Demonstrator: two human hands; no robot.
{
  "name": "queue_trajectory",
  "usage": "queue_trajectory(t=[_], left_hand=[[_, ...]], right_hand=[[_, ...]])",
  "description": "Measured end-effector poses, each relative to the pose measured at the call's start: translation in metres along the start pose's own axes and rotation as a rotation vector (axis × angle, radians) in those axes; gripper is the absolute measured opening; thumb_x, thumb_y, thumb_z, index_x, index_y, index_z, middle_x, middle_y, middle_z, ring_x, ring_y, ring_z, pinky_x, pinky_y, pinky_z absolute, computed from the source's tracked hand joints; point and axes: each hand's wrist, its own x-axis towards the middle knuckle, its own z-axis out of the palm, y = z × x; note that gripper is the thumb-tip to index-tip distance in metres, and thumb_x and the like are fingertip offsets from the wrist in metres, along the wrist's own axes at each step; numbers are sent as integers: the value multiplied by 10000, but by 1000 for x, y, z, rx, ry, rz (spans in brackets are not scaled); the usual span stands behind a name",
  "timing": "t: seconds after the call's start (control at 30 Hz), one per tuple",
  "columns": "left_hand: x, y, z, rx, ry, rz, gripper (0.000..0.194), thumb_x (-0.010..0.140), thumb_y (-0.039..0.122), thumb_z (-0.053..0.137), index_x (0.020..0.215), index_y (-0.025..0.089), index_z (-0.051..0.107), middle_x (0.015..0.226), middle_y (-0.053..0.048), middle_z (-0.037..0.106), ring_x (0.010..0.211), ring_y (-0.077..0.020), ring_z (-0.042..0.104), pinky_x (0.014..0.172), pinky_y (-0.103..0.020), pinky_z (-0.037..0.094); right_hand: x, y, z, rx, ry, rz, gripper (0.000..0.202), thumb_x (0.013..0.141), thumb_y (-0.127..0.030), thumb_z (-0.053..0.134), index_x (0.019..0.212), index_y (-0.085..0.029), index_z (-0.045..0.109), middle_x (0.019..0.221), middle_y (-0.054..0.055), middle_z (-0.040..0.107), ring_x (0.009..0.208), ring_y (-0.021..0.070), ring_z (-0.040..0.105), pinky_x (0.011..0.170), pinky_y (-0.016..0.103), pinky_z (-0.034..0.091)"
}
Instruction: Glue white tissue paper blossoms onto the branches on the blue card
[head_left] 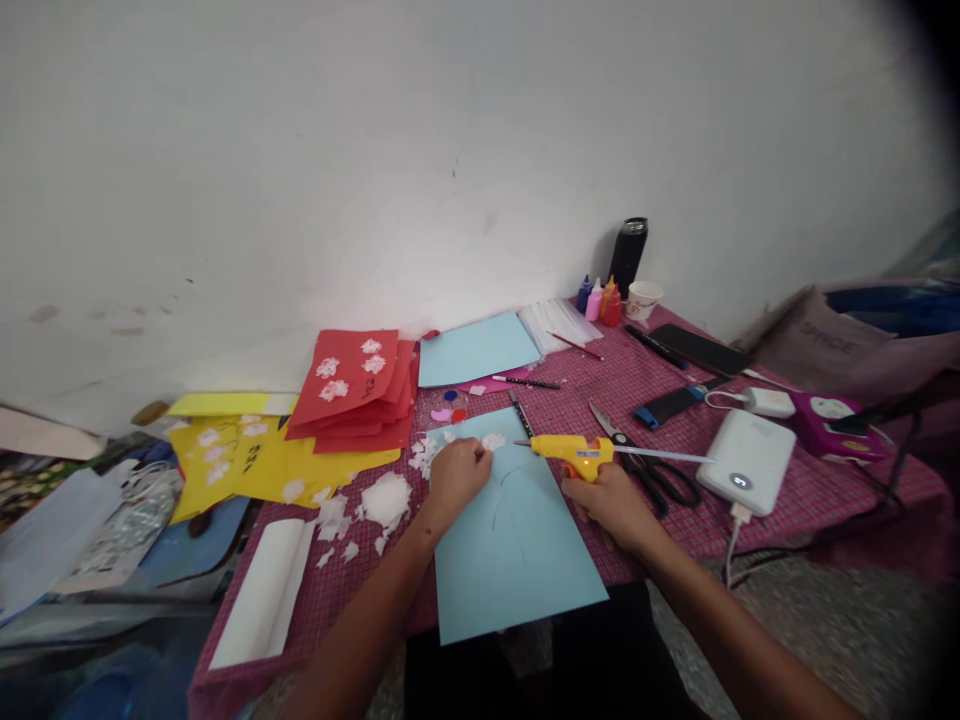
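Note:
In my right hand is a yellow hot glue gun. Its nozzle points left, and a long clear glue stick sticks out of its back. My left hand is closed over the upper part of a light blue sheet. A small white paper flower touches its fingertips, close to the nozzle; what the curled fingers pinch is hidden. Faint curved pencil lines run across the sheet. Torn white paper bits lie to the left of this hand.
Scissors and a white power bank lie at right, with a cutter beyond. Red cards and yellow cards are stacked left. Paint bottles, a paper cup and a black flask stand behind.

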Motion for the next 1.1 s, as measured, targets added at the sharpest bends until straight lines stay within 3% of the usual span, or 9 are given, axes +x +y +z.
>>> queue_trajectory(t=[0.2, 0.37, 0.43, 0.6, 0.7, 0.87, 1.1], left_hand=[[-15, -11, -5, -35, 27, 37, 204, 887, 330, 527, 884, 195, 679, 871, -46, 705, 796, -184, 623, 714, -283, 419], [-28, -22, -2, -42, 26, 94, 197, 905, 311, 504, 871, 204, 667, 865, -38, 694, 810, -183, 615, 735, -289, 425], [-31, -26, 1, -54, 14, 132, 192, 910, 297, 501, 885, 206, 668, 902, -45, 695, 862, -188, 616, 772, -292, 429], [-34, -34, 8, -79, 39, 211, 211, 931, 289, 469, 900, 204, 660, 924, -51, 684, 906, -191, 612, 802, -294, 430], [-36, -37, 11, -85, 67, 237, 225, 938, 288, 451, 881, 202, 651, 887, -47, 668, 882, -189, 611, 786, -295, 431], [-38, -42, 17, -109, 82, 259, 229, 941, 290, 445, 886, 204, 650, 884, -48, 653, 885, -187, 608, 806, -302, 433], [-38, -43, 18, -114, 70, 268, 237, 941, 305, 445, 880, 202, 650, 877, -53, 644, 879, -192, 605, 794, -306, 434]], right_hand=[[-1, 0, 1, 7, -10, 21, 100, 732, -253, 564, 654, -192, 549, 439, -50, 485, 375, 98, 408, 374, 215, 290], [0, -6, -1, -48, -21, 21, 120, 759, -273, 543, 767, -179, 616, 428, -46, 497, 370, 121, 411, 379, 234, 285], [2, -12, -3, -190, -1, -45, 122, 759, -255, 542, 760, -173, 633, 459, -23, 534, 417, 134, 466, 426, 239, 314], [12, -29, 2, -795, 132, -228, 181, 767, -283, 571, 699, -150, 672, 624, 85, 663, 556, 189, 583, 514, 276, 309], [16, -37, 9, -993, 144, -244, 216, 797, -272, 540, 775, -127, 698, 729, 131, 713, 625, 211, 628, 554, 286, 323], [18, -44, 19, -1147, 115, -191, 255, 801, -254, 509, 840, -101, 710, 792, 159, 732, 694, 230, 666, 585, 291, 342], [25, -42, 25, -1191, 93, -204, 249, 779, -239, 504, 842, -102, 703, 783, 156, 732, 696, 235, 676, 571, 298, 328]])
